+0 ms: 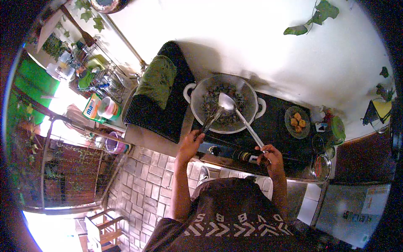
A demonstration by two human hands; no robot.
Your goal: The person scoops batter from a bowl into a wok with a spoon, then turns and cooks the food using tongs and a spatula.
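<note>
A wide two-handled metal pot [196,110] sits on the black stove top, with a dark, chopped-looking food mix [216,90] in it. My left hand [191,144] is closed around what look like metal tongs [211,119], whose tips reach over the pot. In my right hand [269,157] is the long handle of a large metal serving spoon [227,101]. The spoon's bowl hangs above the food, close to the tips of the tongs; whether they touch I cannot tell.
A glass plate [299,133] with several fried pieces stands right of the pot. Left of it, a green cloth [156,82] lies on a black ridged mat [147,122]. Glass jars [321,166] line the counter's right end. A dish rack [110,82] stands at the far left.
</note>
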